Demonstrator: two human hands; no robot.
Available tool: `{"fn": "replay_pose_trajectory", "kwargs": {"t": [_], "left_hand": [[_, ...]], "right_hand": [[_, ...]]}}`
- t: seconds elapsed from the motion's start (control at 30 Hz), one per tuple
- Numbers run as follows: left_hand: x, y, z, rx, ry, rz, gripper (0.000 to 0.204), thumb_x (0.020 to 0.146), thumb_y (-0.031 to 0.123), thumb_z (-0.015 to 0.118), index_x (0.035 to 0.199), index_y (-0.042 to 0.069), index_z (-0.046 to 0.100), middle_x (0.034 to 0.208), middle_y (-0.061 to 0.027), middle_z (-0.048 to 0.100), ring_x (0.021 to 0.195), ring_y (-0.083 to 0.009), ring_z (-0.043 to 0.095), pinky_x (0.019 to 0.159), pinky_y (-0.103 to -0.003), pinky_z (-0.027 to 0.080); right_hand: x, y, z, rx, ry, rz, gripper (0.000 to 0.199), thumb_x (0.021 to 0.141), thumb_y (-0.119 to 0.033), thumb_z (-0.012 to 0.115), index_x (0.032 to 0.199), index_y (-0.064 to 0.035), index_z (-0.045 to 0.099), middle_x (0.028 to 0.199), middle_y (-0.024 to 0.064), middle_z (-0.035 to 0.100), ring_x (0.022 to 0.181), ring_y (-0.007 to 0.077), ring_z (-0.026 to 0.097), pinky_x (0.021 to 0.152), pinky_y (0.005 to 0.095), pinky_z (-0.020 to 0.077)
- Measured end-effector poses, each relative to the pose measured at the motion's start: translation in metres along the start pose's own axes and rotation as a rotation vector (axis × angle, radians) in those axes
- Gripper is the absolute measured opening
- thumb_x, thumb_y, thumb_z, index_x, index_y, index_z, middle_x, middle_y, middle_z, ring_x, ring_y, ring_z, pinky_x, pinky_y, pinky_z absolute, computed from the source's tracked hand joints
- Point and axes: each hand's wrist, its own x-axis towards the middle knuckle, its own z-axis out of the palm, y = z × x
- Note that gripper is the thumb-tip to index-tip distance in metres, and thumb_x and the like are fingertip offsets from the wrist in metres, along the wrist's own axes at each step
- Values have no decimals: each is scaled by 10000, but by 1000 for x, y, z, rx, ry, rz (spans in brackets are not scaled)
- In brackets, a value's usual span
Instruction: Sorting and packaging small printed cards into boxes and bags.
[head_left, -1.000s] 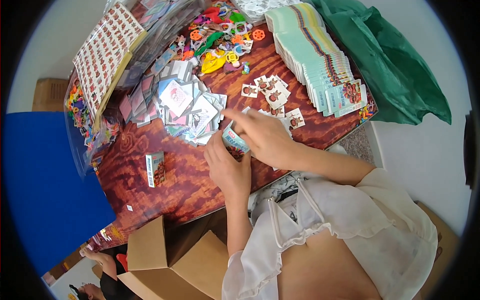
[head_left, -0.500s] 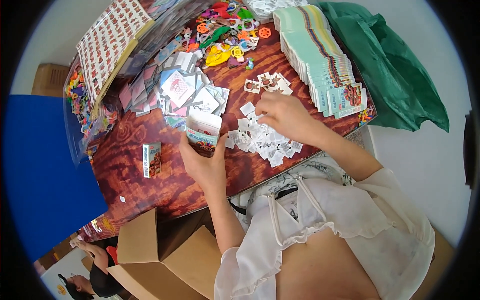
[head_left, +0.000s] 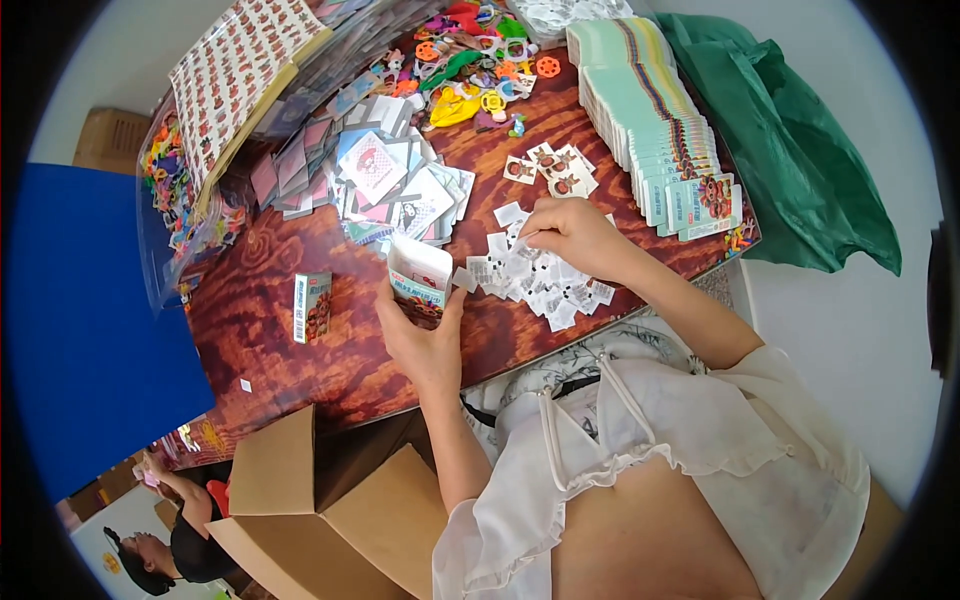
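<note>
My left hand (head_left: 423, 345) is wrapped round a small open carton (head_left: 420, 282), pale green and white with a colourful picture. The carton stands tilted, its open top facing up and away. My right hand (head_left: 575, 235) hovers over a loose heap of small white printed paper squares (head_left: 540, 285), thumb and fingertips pinched together at its far-left part. Whatever lies between those fingertips is too small to make out. Just beyond the right hand lie several small cards with brown cartoon figures (head_left: 565, 170). Left of the left hand, a closed carton (head_left: 312, 307) of the same kind stands on the table.
Flat cartons (head_left: 650, 120) are stacked at the back right, beside a green plastic bag (head_left: 790, 150). Square cards (head_left: 400, 180) and colourful plastic trinkets (head_left: 475, 65) lie at the back. A sticker sheet (head_left: 235, 80) rests at far left. An open cardboard box (head_left: 280, 460) stands below; another person (head_left: 185, 530) is nearby.
My right hand has come closer to me, from beside the brown-figure cards to over the white squares, and its fingers have pinched together. My left hand still holds the carton; the whole view has shifted slightly.
</note>
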Motion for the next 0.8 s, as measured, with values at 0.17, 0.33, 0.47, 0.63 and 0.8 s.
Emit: {"fn": "replay_pose_trajectory", "kwargs": {"t": [0.17,0.33,0.47,0.63,0.8], "left_hand": [[-1,2,0,-34,-45,-42,726,685,143,869,1280,-36,494,1171,-190,586,1093,-334,583,936,-403,457],[-2,-2,-3,-59,-27,-48,709,696,136,861,1279,-37,495,1177,-177,592,1079,-303,590,931,-384,460],[-1,4,-3,-71,-38,-35,710,697,135,862,1281,-36,495,1174,-167,593,1072,-278,590,926,-371,462],[-3,5,-2,-75,-77,-50,720,695,130,862,1288,-34,489,1156,-156,593,1044,-261,588,914,-360,465],[-5,10,-2,-88,-109,-70,729,698,133,862,1297,-36,483,1158,-159,583,1031,-260,584,898,-354,469]], "right_hand": [[8,7,-13,410,-67,196,75,852,-31,681,907,18,669,765,13,647,658,77,579,593,243,441],[10,0,-23,702,-101,290,77,851,-34,693,908,-3,651,781,-8,644,656,46,562,584,208,436],[11,14,-22,568,-149,224,79,853,-33,687,912,-4,642,796,2,642,652,46,550,574,208,429],[14,6,-35,432,-111,246,57,854,-20,669,894,-15,628,794,-2,621,657,53,548,565,227,425],[27,-2,-45,393,-90,264,51,855,-19,655,871,-18,607,773,-7,600,667,54,544,567,234,423]]}}
